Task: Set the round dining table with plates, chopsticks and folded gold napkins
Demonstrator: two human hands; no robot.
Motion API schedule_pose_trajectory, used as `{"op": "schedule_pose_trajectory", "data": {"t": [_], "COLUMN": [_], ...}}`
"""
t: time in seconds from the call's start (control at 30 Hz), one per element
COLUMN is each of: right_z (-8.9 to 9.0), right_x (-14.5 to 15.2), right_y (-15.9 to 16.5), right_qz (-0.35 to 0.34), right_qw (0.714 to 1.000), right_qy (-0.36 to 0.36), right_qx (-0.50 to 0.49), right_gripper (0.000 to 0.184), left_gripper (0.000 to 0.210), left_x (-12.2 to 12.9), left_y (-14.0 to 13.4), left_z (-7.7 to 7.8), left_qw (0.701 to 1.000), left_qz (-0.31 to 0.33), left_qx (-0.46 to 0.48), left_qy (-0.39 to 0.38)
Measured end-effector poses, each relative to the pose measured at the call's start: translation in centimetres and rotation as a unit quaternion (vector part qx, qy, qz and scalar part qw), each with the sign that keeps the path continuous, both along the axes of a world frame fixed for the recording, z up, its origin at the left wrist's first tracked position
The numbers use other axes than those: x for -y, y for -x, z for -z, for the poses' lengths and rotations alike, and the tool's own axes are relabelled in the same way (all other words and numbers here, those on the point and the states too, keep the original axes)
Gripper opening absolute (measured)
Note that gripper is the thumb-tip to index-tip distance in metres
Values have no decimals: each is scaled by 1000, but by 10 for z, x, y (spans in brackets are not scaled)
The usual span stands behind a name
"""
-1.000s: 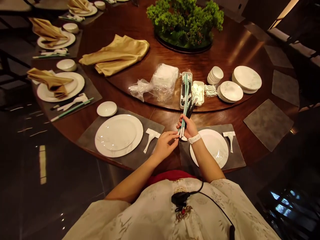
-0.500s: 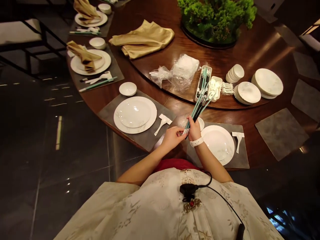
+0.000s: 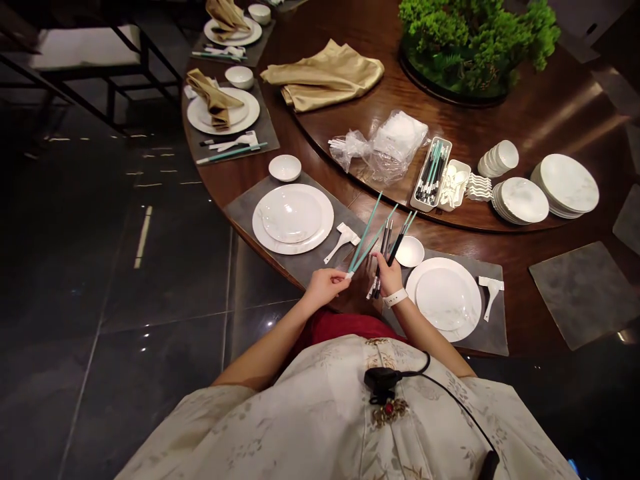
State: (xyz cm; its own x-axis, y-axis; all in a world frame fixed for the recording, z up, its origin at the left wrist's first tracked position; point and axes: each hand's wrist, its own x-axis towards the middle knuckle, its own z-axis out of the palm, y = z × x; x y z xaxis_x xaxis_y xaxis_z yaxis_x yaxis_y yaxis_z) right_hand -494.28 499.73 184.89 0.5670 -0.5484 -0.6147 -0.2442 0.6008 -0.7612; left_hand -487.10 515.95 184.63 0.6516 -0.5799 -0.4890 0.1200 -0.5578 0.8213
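Between the fingertips of my left hand [image 3: 327, 287] are pinched two green chopsticks [image 3: 363, 243], their tips spread apart and pointing away from me. My right hand [image 3: 389, 275] is closed around a bundle of black and green chopsticks [image 3: 397, 243]. Both hands are above the table's near edge, a little apart. To the left lies a place setting with a large white plate [image 3: 320, 239], a smaller plate on it, and a white spoon on a rest [image 3: 341, 241]. Close to my right hand are a small white bowl [image 3: 410, 252] and another stacked plate setting [image 3: 473, 297].
On the turntable stand a chopstick box [image 3: 433, 175], a spoon box [image 3: 455, 183], spoon rests [image 3: 479, 187], bowls [image 3: 500, 158], plate stacks [image 3: 565, 183], plastic-wrapped items [image 3: 397, 141], gold cloth [image 3: 330, 77] and a green centrepiece [image 3: 475, 53]. A chair [image 3: 87, 50] is at left.
My left hand has drawn two green chopsticks away from the bundle to the left. The bundle in my right hand has spread. The view has shifted left.
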Motion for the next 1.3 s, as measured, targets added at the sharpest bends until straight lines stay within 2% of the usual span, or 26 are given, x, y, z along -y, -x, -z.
{"op": "schedule_pose_trajectory", "data": {"t": [0.2,0.3,0.4,0.57,0.7,0.83,0.97,1.3], "right_z": [2,0,-2,-2,-1,-1,-4,-12], "right_x": [1,1,5,9,11,12,11,8], "right_y": [10,11,13,17,18,17,15,14], "right_qz": [5,6,15,30,28,32,37,21], "right_qw": [999,999,999,998,998,998,997,992], "right_qy": [-47,-47,-46,-58,-55,-50,-65,-118], "right_qx": [12,18,12,-10,-2,-9,-10,48], "right_gripper": [42,43,43,43,41,40,40,37], "left_gripper": [24,25,28,31,31,29,29,27], "left_x": [-25,-33,-41,-52,-59,-67,-72,-78], "left_y": [-10,-15,-16,-12,-5,-2,-5,-5], "left_z": [50,68,79,90,96,101,106,114], "left_qw": [995,982,963,939,937,951,969,976], "left_qz": [-7,42,92,116,99,55,47,16], "left_qx": [51,128,175,210,215,196,164,157], "left_qy": [-84,-135,-184,-247,-256,-234,-180,-152]}}
